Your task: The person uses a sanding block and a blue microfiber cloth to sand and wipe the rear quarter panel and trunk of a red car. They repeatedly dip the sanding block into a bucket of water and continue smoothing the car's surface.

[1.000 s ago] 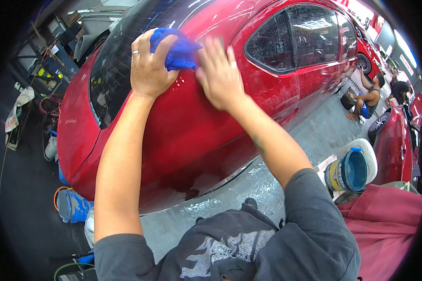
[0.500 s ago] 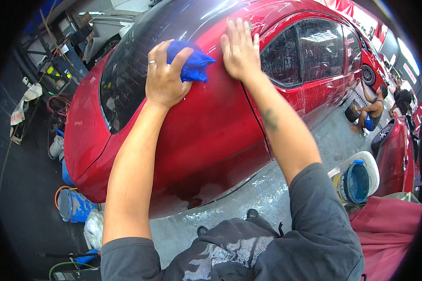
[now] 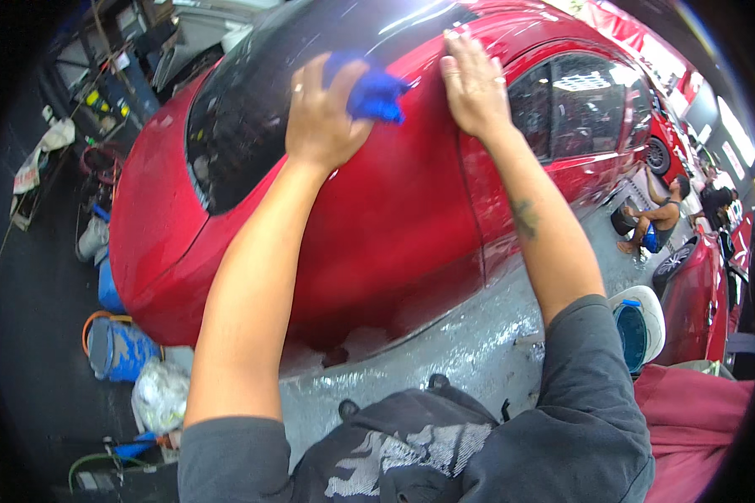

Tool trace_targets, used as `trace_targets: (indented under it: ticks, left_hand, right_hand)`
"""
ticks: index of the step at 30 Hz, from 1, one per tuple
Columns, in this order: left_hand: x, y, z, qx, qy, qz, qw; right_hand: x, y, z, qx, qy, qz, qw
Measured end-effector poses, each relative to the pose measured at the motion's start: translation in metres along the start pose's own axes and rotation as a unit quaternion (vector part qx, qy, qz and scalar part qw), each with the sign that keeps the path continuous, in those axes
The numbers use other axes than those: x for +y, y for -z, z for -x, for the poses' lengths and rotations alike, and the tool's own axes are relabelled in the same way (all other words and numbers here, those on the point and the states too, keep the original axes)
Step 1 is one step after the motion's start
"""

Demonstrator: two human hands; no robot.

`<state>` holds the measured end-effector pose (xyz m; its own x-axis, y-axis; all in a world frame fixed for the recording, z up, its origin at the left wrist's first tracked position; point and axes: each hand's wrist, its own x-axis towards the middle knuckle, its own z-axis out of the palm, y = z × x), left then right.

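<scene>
A bunched blue cloth [image 3: 376, 94] is gripped in my left hand [image 3: 325, 117], beside the dark rear window [image 3: 252, 126] of a red car [image 3: 377, 226]. A ring shows on one finger of that hand, which is a little blurred. My right hand [image 3: 476, 90] lies flat on the red roof pillar, its fingers stretched out and holding nothing. Just right of it is the car's side window [image 3: 587, 105]. The red rear panel below my hands looks partly dull and hazy.
A blue bucket [image 3: 124, 348] and a clear plastic bag [image 3: 161, 394] stand at the left. A bucket [image 3: 632, 331] sits on the wet grey floor [image 3: 495, 352] at the right, near maroon fabric [image 3: 688, 411]. Another person [image 3: 658, 220] crouches farther off beside the car.
Both hands have shifted right along the car, the left one carrying the blue cloth. The whole view has also moved slightly.
</scene>
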<state>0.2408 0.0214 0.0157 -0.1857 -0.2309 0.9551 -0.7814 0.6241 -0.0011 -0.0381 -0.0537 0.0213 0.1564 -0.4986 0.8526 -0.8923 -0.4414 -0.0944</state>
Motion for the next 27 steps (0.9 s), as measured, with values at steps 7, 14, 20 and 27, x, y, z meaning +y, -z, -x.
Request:
trace_targets:
  ticks: [7, 14, 20, 27]
  left_hand:
    - [-0.023, 0.012, 0.001, -0.011, -0.020, 0.066, 0.998]
    - [-0.049, 0.012, 0.007, -0.110, -0.022, 0.084, 0.990]
    - [-0.053, 0.054, 0.001, -0.292, 0.070, 0.121, 0.946]
    - [-0.091, 0.103, 0.068, -0.200, -0.090, 0.094, 0.971]
  right_hand:
    - [-0.061, 0.011, 0.081, 0.013, 0.119, 0.014, 0.993]
    - [-0.110, 0.002, 0.091, 0.016, -0.098, -0.250, 0.963]
    - [-0.263, -0.050, 0.192, 0.036, -0.095, 0.025, 0.995]
    - [-0.330, -0.013, 0.272, -0.095, -0.092, -0.093, 0.987]
